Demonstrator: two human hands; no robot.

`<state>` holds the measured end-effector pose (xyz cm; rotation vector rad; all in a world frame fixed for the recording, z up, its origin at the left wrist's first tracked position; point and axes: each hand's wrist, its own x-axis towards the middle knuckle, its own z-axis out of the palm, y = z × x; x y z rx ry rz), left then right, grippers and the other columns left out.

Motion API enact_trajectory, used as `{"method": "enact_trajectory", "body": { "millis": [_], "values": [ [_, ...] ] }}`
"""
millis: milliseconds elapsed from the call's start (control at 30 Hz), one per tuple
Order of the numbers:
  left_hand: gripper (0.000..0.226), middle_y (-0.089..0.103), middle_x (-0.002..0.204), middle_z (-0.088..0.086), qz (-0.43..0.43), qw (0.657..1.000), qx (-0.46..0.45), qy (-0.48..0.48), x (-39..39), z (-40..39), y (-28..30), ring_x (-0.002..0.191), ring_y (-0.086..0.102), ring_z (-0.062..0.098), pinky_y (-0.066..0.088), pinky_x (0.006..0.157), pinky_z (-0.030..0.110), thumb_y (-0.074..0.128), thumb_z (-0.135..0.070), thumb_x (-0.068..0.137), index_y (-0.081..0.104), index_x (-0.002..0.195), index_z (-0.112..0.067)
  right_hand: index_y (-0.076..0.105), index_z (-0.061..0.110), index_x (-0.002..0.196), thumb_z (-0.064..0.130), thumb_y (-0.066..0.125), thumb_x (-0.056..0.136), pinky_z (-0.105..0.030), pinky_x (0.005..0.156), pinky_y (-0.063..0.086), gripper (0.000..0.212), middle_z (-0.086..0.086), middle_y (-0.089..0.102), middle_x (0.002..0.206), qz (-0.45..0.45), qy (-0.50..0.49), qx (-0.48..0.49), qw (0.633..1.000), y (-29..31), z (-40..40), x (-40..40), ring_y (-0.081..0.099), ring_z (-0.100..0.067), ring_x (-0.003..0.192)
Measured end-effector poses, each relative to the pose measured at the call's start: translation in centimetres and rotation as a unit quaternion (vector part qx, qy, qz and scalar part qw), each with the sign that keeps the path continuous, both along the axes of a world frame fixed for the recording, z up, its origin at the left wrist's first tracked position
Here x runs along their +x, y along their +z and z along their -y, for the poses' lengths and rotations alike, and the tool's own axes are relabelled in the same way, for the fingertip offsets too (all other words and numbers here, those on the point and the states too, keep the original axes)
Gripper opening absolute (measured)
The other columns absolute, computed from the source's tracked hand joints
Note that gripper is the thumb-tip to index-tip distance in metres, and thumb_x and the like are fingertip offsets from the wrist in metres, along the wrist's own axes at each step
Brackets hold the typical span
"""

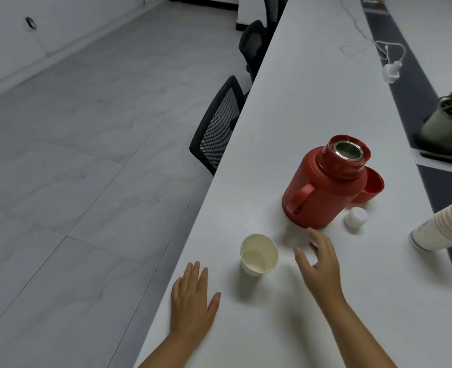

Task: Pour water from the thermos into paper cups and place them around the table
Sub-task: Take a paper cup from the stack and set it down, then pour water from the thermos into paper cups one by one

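**Both hands free, one cup at the table's edge**

Left hand lies flat, fingers straight, right at the white table's left edge. Just beside it stands a paper cup, upright; what it holds, I cannot tell. Right hand hovers, fingers loosely spread, gripping nothing, between cup and red thermos, which stands uncapped. Bare tabletop stretches beyond. A cup stack is cut off at right.

Black mesh-backed chair tucked at table's left edge, second chair farther along. Potted plant at right. White cable with adapter lies far down the tabletop. Grey tile floor.
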<state>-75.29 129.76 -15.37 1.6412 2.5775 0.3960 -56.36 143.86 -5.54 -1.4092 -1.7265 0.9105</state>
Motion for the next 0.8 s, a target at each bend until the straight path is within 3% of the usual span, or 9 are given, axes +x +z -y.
{"method": "enact_trajectory", "body": {
  "millis": [67, 167, 267, 400, 467, 533, 667, 733, 800],
  "values": [
    [0.059, 0.061, 0.123, 0.009, -0.006, 1.000, -0.014, -0.006, 0.1, -1.2, -0.1, 0.141, -0.013, 0.009, -0.003, 0.112, 0.027, 0.002, -0.049, 0.094, 0.041, 0.120, -0.014, 0.049, 0.006, 0.120, 0.009, 0.056, 0.085, -0.024, 0.089, 0.035, 0.036, 0.001, 0.049, 0.113, -0.052, 0.003, -0.042, 0.998, 1.6, -2.5, -1.8, 0.047, -0.014, 0.107],
    [0.059, 0.062, 0.121, 0.011, -0.022, 0.999, -0.016, -0.016, 0.4, -2.2, -0.2, 0.141, -0.015, 0.011, 0.000, 0.112, 0.032, 0.001, -0.047, 0.094, 0.041, 0.120, -0.011, 0.054, 0.007, 0.100, 0.013, 0.050, 0.089, -0.018, 0.075, 0.039, 0.013, 0.001, 0.056, 0.092, -0.151, -0.015, -0.128, 0.980, 3.2, -5.2, -4.3, 0.050, -0.010, 0.089],
    [0.059, 0.057, 0.129, 0.010, -0.020, 0.999, -0.014, -0.023, 0.6, -2.3, -0.2, 0.142, -0.014, 0.012, 0.002, 0.111, 0.033, 0.002, -0.047, 0.095, 0.041, 0.121, -0.011, 0.051, 0.014, 0.076, 0.016, 0.052, 0.088, -0.017, 0.070, 0.039, 0.012, 0.003, 0.055, 0.077, -0.214, -0.078, -0.165, 0.960, 3.2, -6.7, -5.1, 0.051, -0.007, 0.074],
    [0.060, -0.011, 0.155, 0.000, -0.025, 0.999, -0.014, -0.032, 0.5, -2.4, -0.2, 0.142, -0.014, 0.010, -0.003, 0.113, 0.031, 0.002, -0.048, 0.094, 0.039, 0.123, -0.011, 0.044, 0.019, 0.065, 0.014, 0.057, 0.084, -0.030, 0.074, 0.041, 0.024, 0.001, 0.049, 0.068, -0.185, -0.136, -0.160, 0.960, 2.1, -6.3, -3.3, 0.051, -0.018, 0.071],
    [0.060, -0.020, 0.153, -0.005, -0.024, 0.999, -0.013, -0.035, 0.3, -2.3, -0.5, 0.141, -0.014, 0.009, -0.005, 0.113, 0.030, 0.002, -0.049, 0.094, 0.039, 0.122, -0.012, 0.043, 0.017, 0.061, 0.010, 0.058, 0.083, -0.031, 0.069, 0.039, 0.027, -0.002, 0.047, 0.062, -0.170, -0.169, -0.145, 0.960, 1.6, -5.5, -1.2, 0.047, -0.021, 0.065],
    [0.061, -0.019, 0.153, -0.008, -0.005, 0.999, -0.011, -0.048, 0.3, -2.1, -0.4, 0.141, -0.013, 0.007, -0.003, 0.114, 0.028, 0.003, -0.052, 0.094, 0.040, 0.122, -0.012, 0.043, 0.012, 0.058, 0.005, 0.058, 0.080, -0.031, 0.063, 0.037, 0.027, -0.006, 0.045, 0.057, -0.167, -0.187, -0.136, 0.958, 1.4, -4.9, 1.3, 0.043, -0.023, 0.058],
    [0.062, -0.009, 0.152, -0.021, 0.090, 0.988, 0.088, -0.093, 1.3, -1.9, 1.1, 0.140, -0.007, -0.001, 0.037, 0.100, 0.021, 0.010, -0.057, 0.093, 0.038, 0.126, -0.013, 0.046, 0.006, 0.054, -0.004, 0.058, 0.074, -0.033, 0.060, 0.046, 0.025, 0.004, 0.048, 0.041, -0.188, -0.228, -0.126, 0.947, 1.2, -4.0, 4.6, 0.044, -0.025, 0.053],
    [0.055, 0.003, 0.150, -0.027, 0.152, 0.964, 0.176, -0.129, 2.5, -2.5, 3.4, 0.139, -0.001, -0.006, 0.021, 0.107, 0.017, 0.017, -0.058, 0.092, 0.031, 0.130, -0.020, 0.047, 0.007, 0.053, -0.007, 0.057, 0.069, -0.033, 0.054, 0.052, 0.024, 0.006, 0.048, 0.036, -0.210, -0.223, -0.120, 0.944, 1.4, -3.2, 5.8, 0.046, -0.021, 0.046],
    [0.051, 0.014, 0.148, -0.022, 0.193, 0.939, 0.230, -0.166, 4.2, -3.3, 5.9, 0.138, 0.006, -0.007, 0.016, 0.108, 0.013, 0.024, -0.057, 0.091, 0.025, 0.133, -0.027, 0.046, 0.009, 0.052, -0.010, 0.055, 0.064, -0.028, 0.045, 0.054, 0.024, 0.004, 0.045, 0.036, -0.228, -0.207, -0.124, 0.943, 1.7, -2.3, 7.0, 0.045, -0.017, 0.040]
  ]
}}
